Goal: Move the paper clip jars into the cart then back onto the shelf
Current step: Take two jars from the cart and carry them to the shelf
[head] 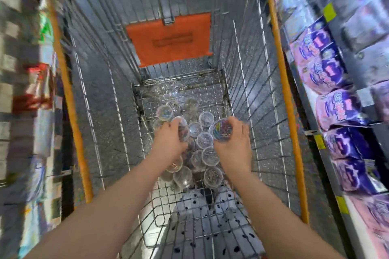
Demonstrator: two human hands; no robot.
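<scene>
Reaching down into the wire cart (242, 90), the left hand (170, 137) curls round one clear jar (184, 130) and the right hand (233, 142) grips a jar of bright paper clips (222, 131). Other jars (205, 140) lie piled in the cart bottom.

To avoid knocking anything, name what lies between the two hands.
Head view: clear round plastic jars of silver paper clips sit between the left hand, gripping a clear jar, and the right hand, holding a clear jar of coloured clips.
</scene>
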